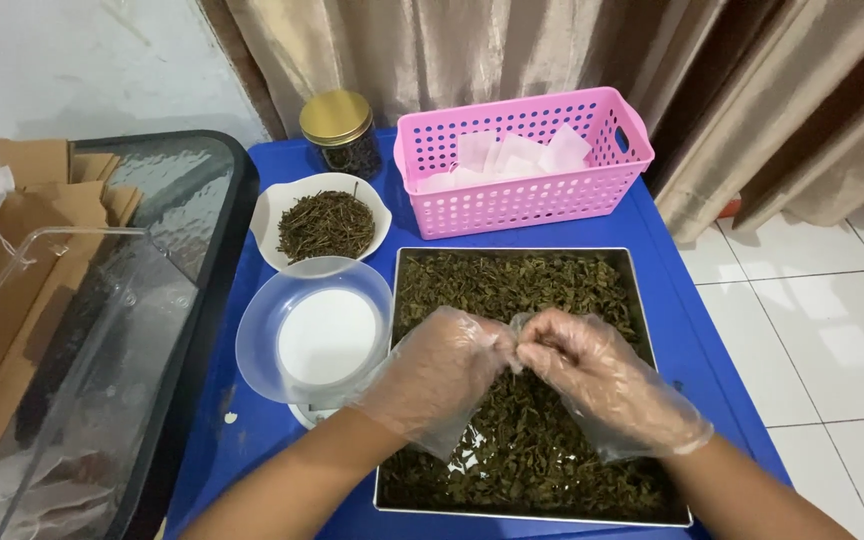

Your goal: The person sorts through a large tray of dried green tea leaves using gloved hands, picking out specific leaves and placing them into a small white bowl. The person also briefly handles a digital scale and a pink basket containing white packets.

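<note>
2 hands, both in thin see-through gloves, meet over the tray of dry leaves. My left hand and right hand have fingertips pinched shut on a small bit between them; I cannot tell what it is. More leaves lie right under my fingers. If I pull too hard, bits could fly off onto the table. The loose gloves could slip. The clear bowl sits just left of my left hand, so my arm could bump it.
</note>
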